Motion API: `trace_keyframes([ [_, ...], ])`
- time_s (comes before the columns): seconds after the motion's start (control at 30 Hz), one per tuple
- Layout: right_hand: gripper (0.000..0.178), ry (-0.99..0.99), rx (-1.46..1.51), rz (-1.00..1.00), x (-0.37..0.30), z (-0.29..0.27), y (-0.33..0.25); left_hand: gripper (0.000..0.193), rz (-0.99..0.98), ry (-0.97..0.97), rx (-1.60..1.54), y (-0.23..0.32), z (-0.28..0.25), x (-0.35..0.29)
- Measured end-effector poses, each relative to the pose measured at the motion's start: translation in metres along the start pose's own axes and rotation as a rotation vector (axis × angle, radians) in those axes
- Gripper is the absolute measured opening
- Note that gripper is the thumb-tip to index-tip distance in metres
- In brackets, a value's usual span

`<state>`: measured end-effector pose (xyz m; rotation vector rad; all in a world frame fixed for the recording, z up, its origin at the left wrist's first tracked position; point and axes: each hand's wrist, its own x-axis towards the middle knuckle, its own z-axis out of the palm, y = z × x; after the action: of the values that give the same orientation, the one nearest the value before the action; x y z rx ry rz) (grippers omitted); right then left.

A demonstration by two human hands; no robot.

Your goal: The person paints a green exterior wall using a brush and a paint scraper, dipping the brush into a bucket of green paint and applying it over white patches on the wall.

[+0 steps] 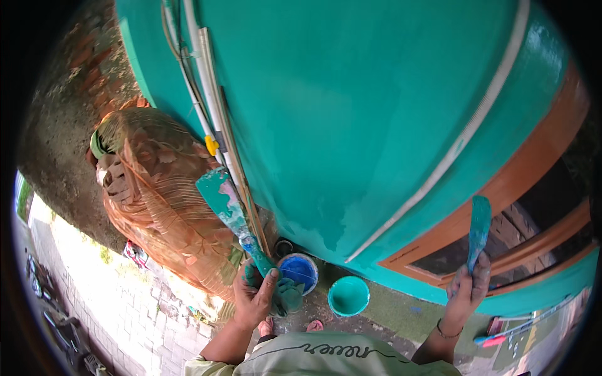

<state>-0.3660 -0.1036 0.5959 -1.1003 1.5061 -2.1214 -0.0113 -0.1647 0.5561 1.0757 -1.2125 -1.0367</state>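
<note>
I'm counting two scrapers here, one in each hand. The left hand (251,301) is gripping the broad scraper (229,216), its thumb pressing along the handle and its other fingers curling around, partly hidden; the paint-smeared blade is tilting up and leftward, in front of several slim poles and one sheet-covered heap (160,207). One green crumpled bundle (288,297) is hanging just beside that hand, and whether the fingers are pinching it I cannot tell. The right hand (467,285) is closing its fingers around the narrow scraper (480,227), which is standing nearly upright before one orange-brown frame (533,161). Two buckets are sitting near the foot of the green wall (301,125): one pale bucket (298,274) showing blue inside, one turquoise bucket (348,296). Two feet are showing below
</note>
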Motion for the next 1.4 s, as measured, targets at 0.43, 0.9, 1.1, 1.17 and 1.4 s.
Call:
trace_keyframes([
  [0.43, 0.025, -0.626, 0.155, 0.368, -0.024, 0.118, -0.062, 0.013, -0.002, 0.086, -0.079, -0.003, -0.101, 0.001],
  [0.9, 0.026, -0.586, -0.53, -0.874, -0.006, 0.329, -0.183, 0.011, 0.027, -0.16, -0.051, -0.001, -0.187, 0.043],
  [1.1, 0.034, -0.247, -0.651, -1.432, 0.041, 0.419, -0.257, 0.012, -0.033, -0.197, -0.1, -0.002, -0.219, 0.054],
  [1.17, 0.032, -0.122, -0.501, -1.532, 0.068, 0.453, -0.28, 0.013, -0.033, -0.218, -0.156, -0.001, -0.223, 0.06],
  [1.4, 0.029, 0.053, -0.784, -1.548, 0.136, 0.523, -0.296, 0.013, -0.018, -0.244, -0.271, -0.005, -0.239, 0.075],
])
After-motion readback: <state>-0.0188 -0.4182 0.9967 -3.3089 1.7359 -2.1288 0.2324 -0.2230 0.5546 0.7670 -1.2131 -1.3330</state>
